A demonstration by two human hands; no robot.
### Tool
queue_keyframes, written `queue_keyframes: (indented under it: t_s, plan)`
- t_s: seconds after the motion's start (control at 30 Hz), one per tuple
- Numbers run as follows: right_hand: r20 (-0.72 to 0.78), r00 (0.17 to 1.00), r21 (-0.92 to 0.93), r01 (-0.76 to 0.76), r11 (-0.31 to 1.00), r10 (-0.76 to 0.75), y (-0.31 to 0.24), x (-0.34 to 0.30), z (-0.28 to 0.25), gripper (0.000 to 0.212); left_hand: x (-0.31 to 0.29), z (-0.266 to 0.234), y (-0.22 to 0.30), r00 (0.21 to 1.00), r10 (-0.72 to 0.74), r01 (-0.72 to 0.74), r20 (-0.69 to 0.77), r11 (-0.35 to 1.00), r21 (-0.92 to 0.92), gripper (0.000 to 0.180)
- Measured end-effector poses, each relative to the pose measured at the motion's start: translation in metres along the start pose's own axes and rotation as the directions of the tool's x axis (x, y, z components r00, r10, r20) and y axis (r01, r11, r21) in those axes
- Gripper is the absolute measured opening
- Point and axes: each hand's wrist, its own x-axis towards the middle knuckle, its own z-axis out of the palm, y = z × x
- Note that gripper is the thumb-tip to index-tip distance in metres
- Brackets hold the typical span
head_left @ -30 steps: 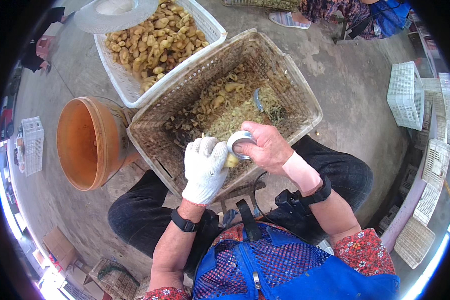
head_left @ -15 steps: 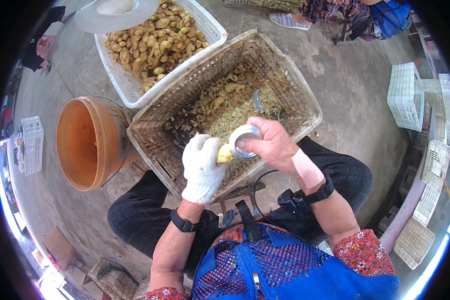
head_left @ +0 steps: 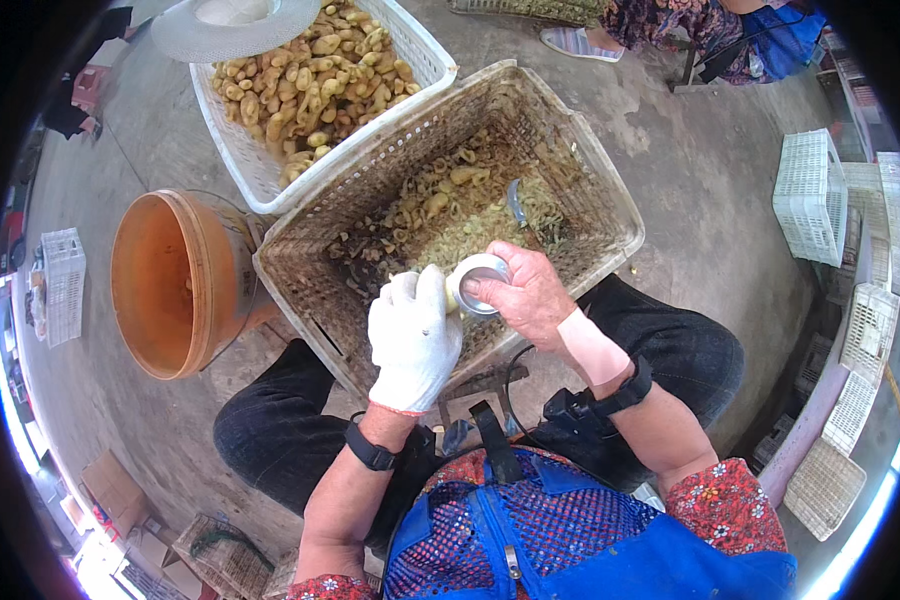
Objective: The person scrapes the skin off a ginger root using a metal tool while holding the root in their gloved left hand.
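Observation:
My left hand (head_left: 415, 335), in a white knitted glove, is closed around a piece of ginger root; only a small pale-yellow part of the ginger (head_left: 454, 294) shows past the fingers. In my bare right hand (head_left: 532, 297) is a wide silver ring-shaped tool (head_left: 483, 262), its rim against the ginger. Both hands are above the near side of a dirty plastic crate (head_left: 595, 165). On the crate's bottom lie pale peelings (head_left: 485, 228) and some ginger pieces (head_left: 465, 175). A curved silvery strip (head_left: 515, 200) rests on the peelings.
A white crate (head_left: 435, 70) full of ginger stands beyond, with a pale hat (head_left: 255, 35) over its corner. An orange bucket (head_left: 185, 290) is at the left. White crates (head_left: 810, 195) stand at the right. Another person's foot (head_left: 590, 42) shows at the far side.
My left hand has turned over the ginger, so less of it shows. My right hand has moved slightly left with the ring-shaped tool, and its opening now shows wider.

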Motion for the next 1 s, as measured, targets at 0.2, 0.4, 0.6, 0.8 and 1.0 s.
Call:
queue_keyframes:
  t_s: [0.2, 0.4, 0.6, 0.8, 1.0]
  plan:
    - [-0.146, 0.976, -0.304, 0.108, 0.947, -0.159, 0.008, -0.001, 0.003, 0.014, -0.002, 0.0, -0.001, 0.999, 0.044, -0.044, 0.003, 0.986, 0.161, 0.041]
    - [-0.164, 0.978, 0.392, -0.057, 0.918, 0.131, 0.004, 0.015, -0.015, 0.014, 0.0, -0.005, -0.006, 0.997, 0.043, -0.037, -0.061, 0.995, 0.091, 0.039]
    - [-0.158, 0.979, -0.32, 0.071, 0.945, -0.127, 0.009, 0.003, 0.012, 0.019, -0.003, -0.001, -0.007, 0.998, 0.06, -0.055, -0.016, 0.972, 0.229, 0.041]
    - [-0.327, 0.939, -0.125, 0.071, 0.99, -0.109, 0.052, 0.025, -0.007, 0.011, 0.004, -0.02, -0.003, 0.984, 0.024, -0.016, -0.176, 0.999, 0.044, 0.032]
    - [-0.109, 0.994, 0.187, 0.045, 0.981, -0.024, -0.002, 0.016, -0.006, 0.02, 0.001, -0.005, -0.013, 0.991, -0.057, 0.034, -0.123, 0.983, -0.181, 0.029]
